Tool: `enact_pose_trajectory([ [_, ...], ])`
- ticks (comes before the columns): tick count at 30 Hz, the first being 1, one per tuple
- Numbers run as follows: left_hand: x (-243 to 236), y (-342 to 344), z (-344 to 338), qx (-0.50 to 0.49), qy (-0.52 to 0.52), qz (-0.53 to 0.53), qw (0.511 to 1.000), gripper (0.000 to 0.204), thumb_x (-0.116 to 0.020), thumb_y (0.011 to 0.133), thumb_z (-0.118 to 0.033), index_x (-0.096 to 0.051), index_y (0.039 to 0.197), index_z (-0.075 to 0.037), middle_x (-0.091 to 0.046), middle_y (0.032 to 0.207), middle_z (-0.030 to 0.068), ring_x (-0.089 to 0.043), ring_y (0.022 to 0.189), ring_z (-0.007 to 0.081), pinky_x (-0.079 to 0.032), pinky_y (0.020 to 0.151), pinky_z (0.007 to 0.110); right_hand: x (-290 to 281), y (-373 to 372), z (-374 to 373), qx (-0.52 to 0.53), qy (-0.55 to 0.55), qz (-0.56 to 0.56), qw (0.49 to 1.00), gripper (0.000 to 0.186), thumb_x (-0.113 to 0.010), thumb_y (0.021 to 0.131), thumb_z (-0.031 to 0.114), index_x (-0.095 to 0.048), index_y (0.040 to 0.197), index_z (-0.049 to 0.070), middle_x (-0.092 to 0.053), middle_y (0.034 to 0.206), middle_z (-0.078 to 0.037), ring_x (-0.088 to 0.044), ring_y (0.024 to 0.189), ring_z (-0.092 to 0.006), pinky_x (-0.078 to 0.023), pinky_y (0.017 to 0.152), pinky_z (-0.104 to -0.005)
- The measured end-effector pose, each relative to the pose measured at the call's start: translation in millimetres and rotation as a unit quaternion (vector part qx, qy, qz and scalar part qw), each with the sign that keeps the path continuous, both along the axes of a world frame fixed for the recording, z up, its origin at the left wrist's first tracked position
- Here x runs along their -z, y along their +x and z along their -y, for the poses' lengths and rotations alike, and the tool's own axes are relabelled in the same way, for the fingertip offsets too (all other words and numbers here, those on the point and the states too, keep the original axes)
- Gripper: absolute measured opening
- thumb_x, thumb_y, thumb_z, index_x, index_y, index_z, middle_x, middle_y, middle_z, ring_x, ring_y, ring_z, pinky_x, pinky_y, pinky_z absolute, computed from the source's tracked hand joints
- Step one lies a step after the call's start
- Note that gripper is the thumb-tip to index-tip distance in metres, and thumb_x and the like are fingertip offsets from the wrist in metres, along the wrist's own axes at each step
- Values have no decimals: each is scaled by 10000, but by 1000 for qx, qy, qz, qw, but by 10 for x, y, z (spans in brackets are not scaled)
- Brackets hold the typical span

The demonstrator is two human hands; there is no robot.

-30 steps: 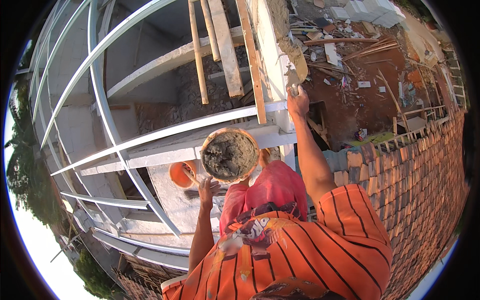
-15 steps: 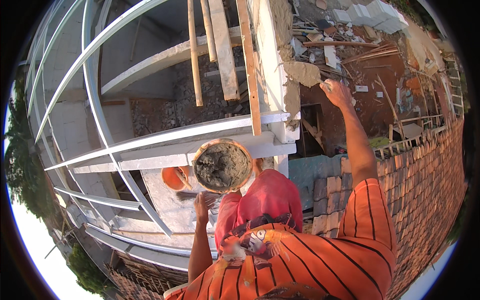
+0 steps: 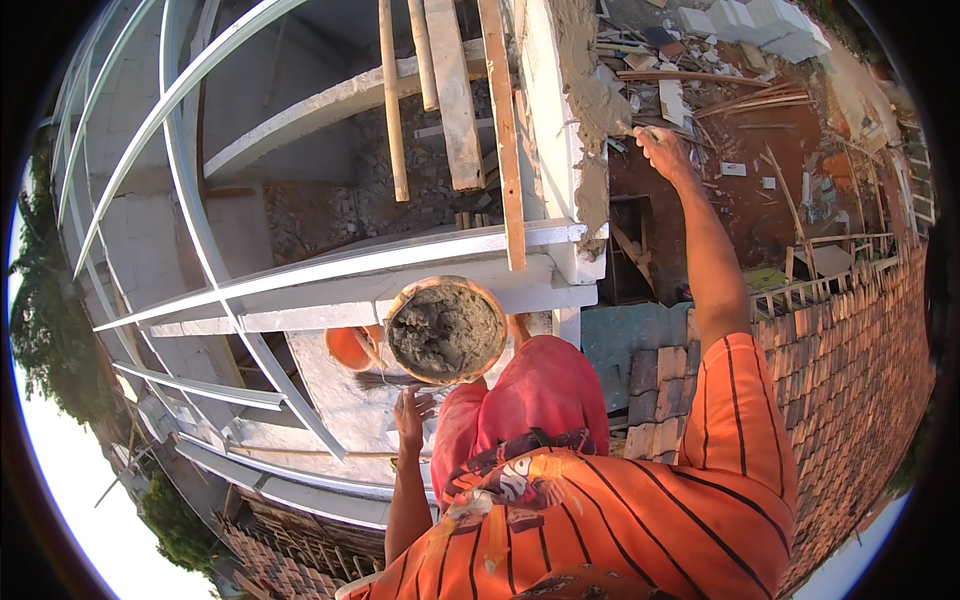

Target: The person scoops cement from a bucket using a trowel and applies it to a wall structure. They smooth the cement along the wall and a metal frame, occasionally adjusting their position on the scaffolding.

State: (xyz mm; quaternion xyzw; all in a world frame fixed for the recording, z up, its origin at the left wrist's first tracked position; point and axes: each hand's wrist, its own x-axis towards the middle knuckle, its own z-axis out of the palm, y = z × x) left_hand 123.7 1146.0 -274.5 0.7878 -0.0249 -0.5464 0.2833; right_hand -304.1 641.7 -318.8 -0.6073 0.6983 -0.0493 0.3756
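The right hand [image 3: 662, 152] curls round a trowel [image 3: 614, 118], its blade hard to tell from mortar [image 3: 592, 190]; even pressure should suit the wall [image 3: 541, 130]. The left hand [image 3: 411, 416] is half-open, empty.

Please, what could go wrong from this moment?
Wet mortar could slide off the mortar-smeared grey trowel in the right hand and fall past the white wall onto the debris-strewn brown ground below.

The round, tan-rimmed bucket of grey mortar is close to the legs in red trousers; a bump might tip it.

The right arm reaches outward beside the drop, so balance could suffer.
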Motion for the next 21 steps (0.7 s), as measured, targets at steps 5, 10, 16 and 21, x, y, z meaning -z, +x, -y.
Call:
enact_pose_trajectory([
  [5,95,-93,-22,-23,-38,-13,999,525,-350,931,-500,-527,1122,-45,-621,850,123,-627,753,192,-497,623,290,281,-190,-1158,-64,-57,-63,994,493,-486,847,510,-638,987,62,-630,951,-192,-600,900,-352,-463,779,-436],
  [10,106,-24,24,20,-42,-12,999,537,-353,922,-523,-523,1129,-57,-611,915,143,-621,804,213,-497,667,312,156,-173,-1179,-16,-62,-51,997,515,-489,845,512,-627,1047,59,-627,1012,-177,-583,956,-357,-455,820,-423],
  [16,26,73,23,75,-17,-10,997,545,-382,906,-533,-512,1151,-64,-609,941,142,-624,835,224,-492,702,333,37,55,-528,18,-82,-8,996,503,-455,864,500,-624,971,39,-631,913,-193,-589,890,-376,-456,756,-434],
  [21,-55,93,85,69,-16,-5,997,569,-407,895,-539,-496,1174,-52,-600,985,164,-623,860,241,-496,704,338,281,60,-1261,-14,-57,-4,998,490,-479,859,476,-631,930,17,-627,897,-210,-582,881,-392,-456,735,-444],
])
